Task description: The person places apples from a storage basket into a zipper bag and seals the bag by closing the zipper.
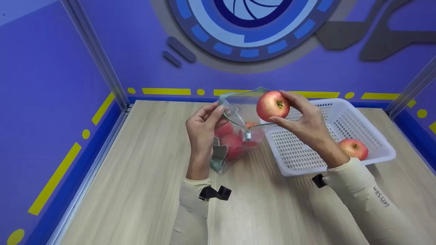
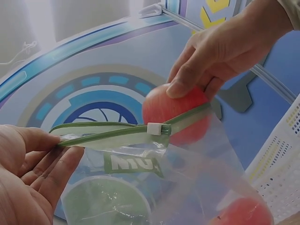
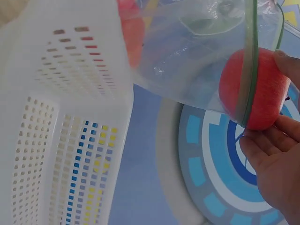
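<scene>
My left hand [image 1: 203, 127] pinches the green-edged rim of a clear zip bag [image 1: 235, 117] between thumb and fingers. The bag's mouth gapes, with a white slider [image 2: 154, 129] on its zip strip. Inside the bag, several red apples [image 1: 232, 145] lie low down. In my right hand [image 1: 308, 122] is another red apple [image 1: 272, 105], gripped between thumb and fingers right at the bag's mouth. From the right wrist view, the zip strip crosses in front of this apple [image 3: 267, 89], part of it lying within the opening.
A white perforated plastic basket [image 1: 296, 160] stands to the right, beneath my right forearm. One apple [image 1: 354, 148] sits in its near right corner. Wood-grain tabletop [image 1: 136, 190] lies below, bounded by blue printed panels [image 1: 119, 44] and metal corner posts.
</scene>
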The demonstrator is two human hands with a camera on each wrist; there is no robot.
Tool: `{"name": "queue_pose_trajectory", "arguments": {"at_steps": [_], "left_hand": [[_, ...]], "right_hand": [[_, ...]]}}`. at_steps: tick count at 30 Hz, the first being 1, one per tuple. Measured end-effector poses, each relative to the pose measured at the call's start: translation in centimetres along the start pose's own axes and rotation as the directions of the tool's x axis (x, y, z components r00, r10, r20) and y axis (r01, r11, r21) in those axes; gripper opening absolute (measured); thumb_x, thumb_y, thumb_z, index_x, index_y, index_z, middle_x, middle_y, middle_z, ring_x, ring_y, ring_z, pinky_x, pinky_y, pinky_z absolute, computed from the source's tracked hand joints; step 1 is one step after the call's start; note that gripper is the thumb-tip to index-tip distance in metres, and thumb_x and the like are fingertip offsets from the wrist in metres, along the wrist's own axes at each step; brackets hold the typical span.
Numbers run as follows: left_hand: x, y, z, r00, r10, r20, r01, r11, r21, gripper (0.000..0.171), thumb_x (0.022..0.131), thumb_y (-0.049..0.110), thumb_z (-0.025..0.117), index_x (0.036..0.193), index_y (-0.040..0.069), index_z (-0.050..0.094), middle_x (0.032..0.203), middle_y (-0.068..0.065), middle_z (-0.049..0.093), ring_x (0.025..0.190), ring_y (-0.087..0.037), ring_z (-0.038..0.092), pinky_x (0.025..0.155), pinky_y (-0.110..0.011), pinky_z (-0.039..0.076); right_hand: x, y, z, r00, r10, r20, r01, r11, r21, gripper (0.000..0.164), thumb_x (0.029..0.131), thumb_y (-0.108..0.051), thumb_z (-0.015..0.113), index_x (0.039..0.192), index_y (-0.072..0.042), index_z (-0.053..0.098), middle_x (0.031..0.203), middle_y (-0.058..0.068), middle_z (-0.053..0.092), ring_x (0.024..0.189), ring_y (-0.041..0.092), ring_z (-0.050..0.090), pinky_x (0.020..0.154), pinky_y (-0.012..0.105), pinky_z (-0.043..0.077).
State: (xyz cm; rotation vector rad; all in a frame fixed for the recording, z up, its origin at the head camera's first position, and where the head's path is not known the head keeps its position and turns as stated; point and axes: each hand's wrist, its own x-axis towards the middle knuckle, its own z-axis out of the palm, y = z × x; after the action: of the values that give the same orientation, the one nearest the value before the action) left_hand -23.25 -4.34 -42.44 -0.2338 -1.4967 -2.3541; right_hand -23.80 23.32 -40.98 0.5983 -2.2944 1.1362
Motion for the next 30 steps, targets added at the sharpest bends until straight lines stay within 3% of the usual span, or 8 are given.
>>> {"name": "queue_pose_trajectory", "arguments": {"at_steps": [9, 15, 18, 21, 24, 30], "left_hand": [[-0.3, 0.1, 0.5, 1.0, 0.017, 0.013, -0.017, 0.999, -0.038, 0.016, 0.099, 0.001, 0.074, 0.112, -0.008, 0.076, 0.099, -0.019, 0.077, 0.084, -0.025, 0.079, 0.076, -0.038, 0.066], [-0.4, -0.1, 0.5, 1.0, -0.005, 0.021, 0.007, 0.996, -0.092, 0.015, 0.099, 0.001, 0.073, 0.111, -0.008, 0.075, 0.099, -0.021, 0.077, 0.086, -0.027, 0.079, 0.077, -0.038, 0.066], [-0.5, -0.1, 0.3, 1.0, -0.006, 0.007, 0.007, 0.996, -0.091, 0.015, 0.101, 0.003, 0.073, 0.112, -0.007, 0.075, 0.101, -0.021, 0.077, 0.089, -0.029, 0.079, 0.079, -0.038, 0.065], [-0.5, 0.0, 0.2, 1.0, -0.004, -0.016, 0.003, 0.996, -0.085, 0.015, 0.101, 0.004, 0.072, 0.113, -0.006, 0.076, 0.102, -0.021, 0.076, 0.09, -0.03, 0.079, 0.08, -0.038, 0.065], [-0.4, 0.0, 0.2, 0.999, -0.002, -0.033, -0.001, 0.996, -0.091, 0.016, 0.101, 0.004, 0.072, 0.113, -0.006, 0.076, 0.102, -0.021, 0.076, 0.088, -0.029, 0.079, 0.08, -0.038, 0.065], [-0.2, 0.0, 0.2, 0.998, 0.0, -0.063, -0.006, 0.995, -0.098, 0.016, 0.101, 0.003, 0.072, 0.112, -0.007, 0.075, 0.101, -0.021, 0.076, 0.085, -0.026, 0.077, 0.081, -0.039, 0.065]], "right_hand": [[-0.1, 0.8, 0.9, 0.997, -0.028, 0.074, 0.033, 0.998, -0.055, 0.075, 0.081, -0.016, 0.095, 0.146, 0.001, 0.061, 0.141, 0.015, 0.065, 0.125, 0.029, 0.063, 0.107, 0.026, 0.05], [-0.6, 1.2, 1.2, 0.99, 0.035, 0.137, -0.029, 0.998, -0.047, 0.062, 0.089, -0.01, 0.087, 0.144, 0.003, 0.061, 0.143, 0.019, 0.064, 0.127, 0.038, 0.064, 0.106, 0.05, 0.054], [-1.0, 1.7, 1.2, 0.979, 0.084, 0.188, -0.076, 0.996, -0.05, 0.05, 0.096, -0.01, 0.081, 0.142, 0.001, 0.064, 0.136, 0.017, 0.069, 0.12, 0.036, 0.069, 0.102, 0.049, 0.056], [-1.4, 2.2, 1.1, 0.955, 0.149, 0.258, -0.145, 0.989, -0.034, 0.037, 0.1, -0.014, 0.076, 0.135, -0.003, 0.07, 0.124, 0.011, 0.075, 0.108, 0.028, 0.074, 0.094, 0.034, 0.061], [-1.7, 2.5, 0.9, 0.913, 0.203, 0.354, -0.214, 0.977, -0.007, 0.029, 0.101, -0.019, 0.076, 0.127, -0.005, 0.076, 0.114, 0.007, 0.078, 0.097, 0.023, 0.075, 0.085, 0.022, 0.061], [-2.2, 2.4, 1.0, 0.812, 0.251, 0.526, -0.318, 0.947, 0.039, 0.023, 0.098, -0.018, 0.08, 0.116, -0.004, 0.08, 0.101, 0.007, 0.078, 0.087, 0.027, 0.074, 0.081, 0.027, 0.063]]}}
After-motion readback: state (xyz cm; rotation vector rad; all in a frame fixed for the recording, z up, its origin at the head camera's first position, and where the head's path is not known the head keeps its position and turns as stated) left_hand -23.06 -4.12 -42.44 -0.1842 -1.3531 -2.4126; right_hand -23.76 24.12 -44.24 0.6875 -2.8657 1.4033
